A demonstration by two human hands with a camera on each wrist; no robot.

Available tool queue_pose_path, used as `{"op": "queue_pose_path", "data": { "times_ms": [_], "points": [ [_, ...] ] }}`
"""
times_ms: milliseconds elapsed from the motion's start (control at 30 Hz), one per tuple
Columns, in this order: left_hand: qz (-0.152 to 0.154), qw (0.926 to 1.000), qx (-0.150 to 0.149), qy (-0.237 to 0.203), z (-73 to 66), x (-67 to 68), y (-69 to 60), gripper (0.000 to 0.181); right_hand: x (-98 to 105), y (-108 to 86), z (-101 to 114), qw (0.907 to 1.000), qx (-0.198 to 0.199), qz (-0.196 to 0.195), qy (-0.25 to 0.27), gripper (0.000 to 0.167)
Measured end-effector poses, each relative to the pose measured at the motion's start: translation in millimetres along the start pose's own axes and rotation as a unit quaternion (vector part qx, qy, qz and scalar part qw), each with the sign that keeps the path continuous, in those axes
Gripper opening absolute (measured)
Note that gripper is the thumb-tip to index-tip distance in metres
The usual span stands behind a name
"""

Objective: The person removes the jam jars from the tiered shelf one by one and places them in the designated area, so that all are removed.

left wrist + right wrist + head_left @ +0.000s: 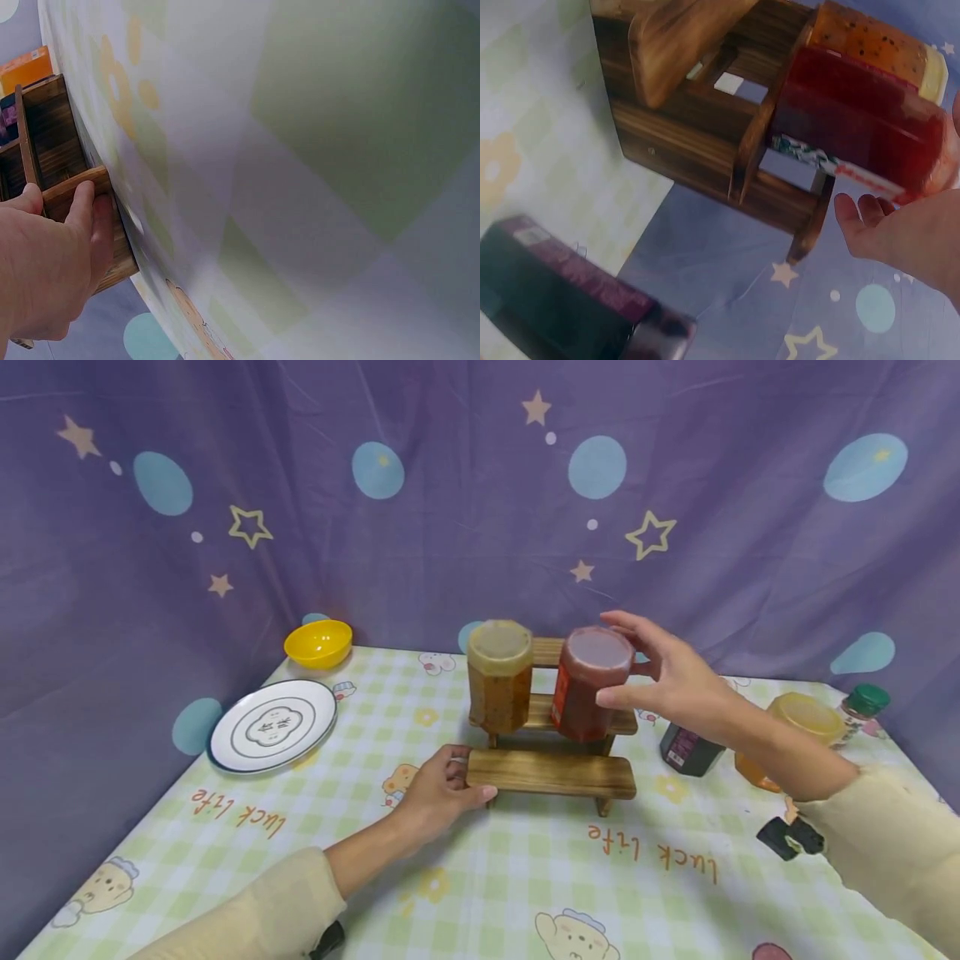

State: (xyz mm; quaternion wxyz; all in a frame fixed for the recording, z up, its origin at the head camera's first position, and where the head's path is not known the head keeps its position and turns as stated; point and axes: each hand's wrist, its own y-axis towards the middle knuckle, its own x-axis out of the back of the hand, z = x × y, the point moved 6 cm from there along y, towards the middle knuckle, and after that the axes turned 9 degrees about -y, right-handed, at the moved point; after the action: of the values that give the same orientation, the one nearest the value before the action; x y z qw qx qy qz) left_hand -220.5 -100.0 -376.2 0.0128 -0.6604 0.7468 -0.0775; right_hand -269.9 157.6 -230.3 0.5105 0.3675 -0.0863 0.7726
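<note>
A cream sleeve (262,902) leads to the left hand (437,795), which grips one end of the wooden rack (551,774). The right hand (684,681) spreads half open around the red jar (585,693), which stands beside the amber jar (499,685) on the middle step (542,713).

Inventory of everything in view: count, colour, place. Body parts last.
Cloth: 1, green-white, foreground
Curtain: 1, purple, background
Rack: 1, brown, mid-cloth
Amber jar: 1, amber, on rack, left
Red jar: 1, red, right of amber jar
Dark jar: 1, dark, right of rack
Orange jar: 1, orange-yellow, right of dark jar
Bottle: 1, green cap, far right
Bowl: 1, yellow, back left
Plate: 1, white, before bowl
Sleeves: 2, cream, lower left and right
Wrist gear: 2, black, by sleeves
Left grip: 1, bare, holding rack's low step
Right grip: 1, bare, at red jar, contact unclear
</note>
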Motion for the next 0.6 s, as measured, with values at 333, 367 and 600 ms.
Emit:
{"op": "queue_pose_path", "data": {
  "times_ms": [333,367,600],
  "points": [
    [-0.002,1.0,0.0,0.005,-1.1,-0.9,0.1,0.064,-9.2,3.4,0.3,0.9995,-0.004,-0.023,-0.022,0.084],
    [-0.001,1.0,0.0,0.006,-1.3,-1.1,0.0,0.064,-9.1,3.5,-0.1,0.9994,-0.004,-0.025,-0.022,0.084],
    [-0.001,1.0,0.001,0.004,-1.2,-1.5,0.1,0.063,-7.9,4.1,-2.8,0.9988,-0.016,-0.041,-0.024,0.082]
  ]
}}
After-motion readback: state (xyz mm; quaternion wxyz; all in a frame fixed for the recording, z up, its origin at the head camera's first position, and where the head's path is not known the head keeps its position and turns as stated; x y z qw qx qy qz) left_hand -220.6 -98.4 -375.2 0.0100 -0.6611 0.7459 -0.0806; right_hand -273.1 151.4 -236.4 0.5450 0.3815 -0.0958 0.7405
